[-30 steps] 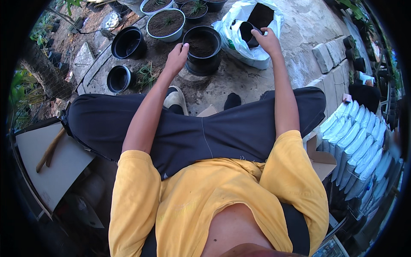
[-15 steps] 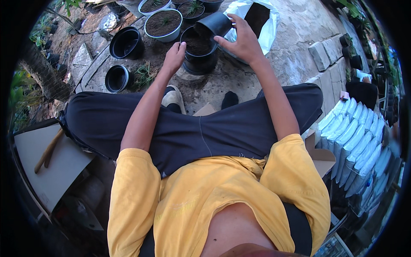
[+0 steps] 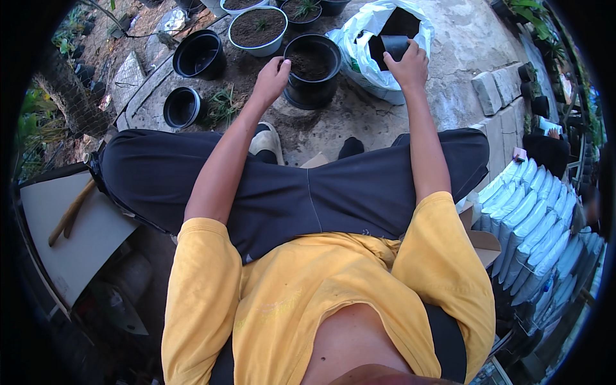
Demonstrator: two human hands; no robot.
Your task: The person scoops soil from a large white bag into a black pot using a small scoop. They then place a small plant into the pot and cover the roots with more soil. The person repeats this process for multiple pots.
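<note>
My left hand grips the left rim of a large black plant pot, with the thumb at its edge. Dark soil lies inside that pot. Over to the right, my right hand holds a small dark plant pot by its side, tilted in the mouth of a white plastic bag. The bag contains dark soil, and the small pot's opening is turned away and hidden from me.
Left of the large pot stand an empty black pot, a smaller one and pulled grass. Behind is a soil-filled white pot. Concrete blocks and stacked white packets lie right; cardboard sits left.
My right hand has carried the small pot from above the large pot rightward into the bag's mouth. My left hand stays on the large pot's rim. The whole view has shifted slightly.
</note>
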